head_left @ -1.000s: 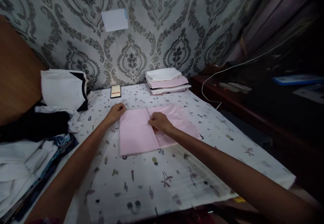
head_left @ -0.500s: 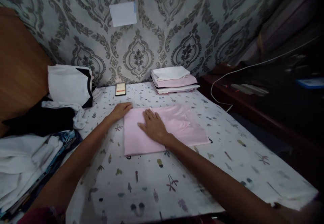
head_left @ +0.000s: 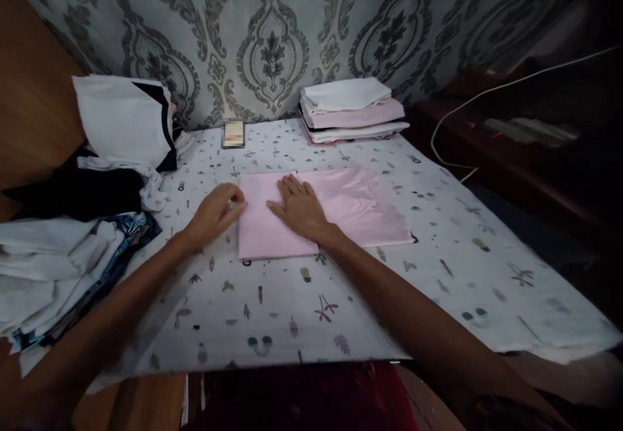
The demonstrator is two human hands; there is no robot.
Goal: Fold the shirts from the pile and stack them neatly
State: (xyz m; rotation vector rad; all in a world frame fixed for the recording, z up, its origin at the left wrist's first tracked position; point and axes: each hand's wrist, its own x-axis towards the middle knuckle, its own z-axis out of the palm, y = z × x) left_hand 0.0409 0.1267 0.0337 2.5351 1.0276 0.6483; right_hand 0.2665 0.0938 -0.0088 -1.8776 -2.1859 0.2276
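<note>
A pink cloth point(head_left: 263, 230), folded at its left part, lies on the white printed sheet point(head_left: 272, 333). Flat on its middle rests my right hand point(head_left: 302, 210), fingers spread. My left hand point(head_left: 217, 213) is at the cloth's left edge, thumb and forefinger curled toward each other with a gap between the tips; nothing shows between them. The cloth's right part is wrinkled and spreads out unevenly.
Folded white and pink clothes point(head_left: 353, 110) form a stack at the back right. A small device point(head_left: 233, 134) stands near the wall. Heaped clothes point(head_left: 48, 262) fill the left side. A white cable point(head_left: 452, 103) hangs on the right.
My left hand has come down from the cloth's top left corner to its left edge, and its fingers have curled. My right hand stays on the cloth. The view has tilted downward.
</note>
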